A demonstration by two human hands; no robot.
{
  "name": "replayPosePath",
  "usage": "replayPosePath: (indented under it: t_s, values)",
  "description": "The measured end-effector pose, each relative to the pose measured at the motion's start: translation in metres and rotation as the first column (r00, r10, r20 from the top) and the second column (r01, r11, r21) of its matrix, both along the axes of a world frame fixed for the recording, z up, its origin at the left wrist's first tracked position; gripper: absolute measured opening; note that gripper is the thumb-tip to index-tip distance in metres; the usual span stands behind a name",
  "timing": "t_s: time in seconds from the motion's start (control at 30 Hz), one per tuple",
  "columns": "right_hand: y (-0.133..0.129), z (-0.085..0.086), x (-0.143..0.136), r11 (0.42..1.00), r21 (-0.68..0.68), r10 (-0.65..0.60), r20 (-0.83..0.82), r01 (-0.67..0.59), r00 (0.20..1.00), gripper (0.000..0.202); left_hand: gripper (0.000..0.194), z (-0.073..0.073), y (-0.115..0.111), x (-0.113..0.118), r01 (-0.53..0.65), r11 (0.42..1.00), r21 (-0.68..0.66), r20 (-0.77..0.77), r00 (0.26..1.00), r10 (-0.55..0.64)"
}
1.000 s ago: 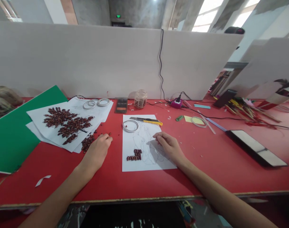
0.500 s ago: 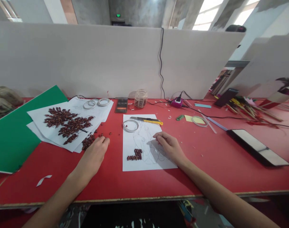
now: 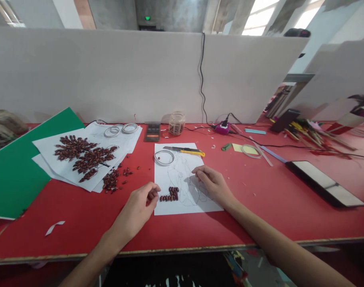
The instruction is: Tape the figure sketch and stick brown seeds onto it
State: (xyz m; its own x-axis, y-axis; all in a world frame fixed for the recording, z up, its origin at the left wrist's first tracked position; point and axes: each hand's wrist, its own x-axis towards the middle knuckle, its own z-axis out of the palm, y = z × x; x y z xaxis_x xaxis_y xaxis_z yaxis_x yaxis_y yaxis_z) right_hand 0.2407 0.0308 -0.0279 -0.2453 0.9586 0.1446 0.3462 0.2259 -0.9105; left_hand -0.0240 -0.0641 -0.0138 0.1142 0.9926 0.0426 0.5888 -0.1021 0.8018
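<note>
On the red table lies a white sheet with a pencil drawing. Short rows of dark brown beans lie at its lower left. My left hand is beside these rows at the sheet's left edge, fingers curled into a pinch; whatever they hold is hidden. Resting on the right part of the drawing, my right hand has its fingers bent together and the thumb close to the forefinger; I cannot make out anything in it. A loose pile of beans is up and left of my left hand.
A yellow utility knife and a ring of tubing lie on the sheet's top. Bean-covered tree artwork overlaps a green board at left. A glass jar stands behind. At right lies a dark-edged tablet.
My left hand has moved right and toward me, from the loose bean pile to beside the bean rows on the sheet. My right hand stays in place.
</note>
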Motion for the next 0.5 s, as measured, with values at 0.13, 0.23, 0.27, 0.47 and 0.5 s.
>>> replayPosePath:
  t_s: [0.13, 0.23, 0.27, 0.47, 0.5]
  values:
    - [0.0, 0.0, 0.0, 1.0, 0.007, 0.011, 0.001, -0.011, 1.0, 0.032, 0.015, 0.0, -0.002, -0.007, 0.009, 1.0, -0.014, 0.023, 1.0, -0.009]
    - [0.0, -0.001, 0.001, 1.0, 0.009, 0.024, 0.013, -0.024, 1.0, 0.033, 0.014, 0.004, -0.002, -0.015, 0.079, 0.997, 0.02, -0.011, 0.997, -0.079]
    - [0.0, -0.001, 0.001, 0.999, 0.012, 0.029, 0.018, -0.029, 0.999, 0.033, 0.016, 0.005, -0.002, -0.016, 0.097, 0.995, 0.031, -0.033, 0.995, -0.096]
    - [0.0, -0.003, 0.003, 0.999, 0.022, 0.043, 0.033, -0.044, 0.999, 0.032, 0.019, 0.01, -0.003, -0.017, 0.122, 0.992, 0.022, -0.105, 0.987, -0.119]
    - [0.0, -0.004, 0.003, 0.999, 0.021, 0.046, 0.03, -0.047, 0.998, 0.032, 0.018, 0.01, -0.003, -0.016, 0.126, 0.992, 0.014, -0.101, 0.987, -0.124]
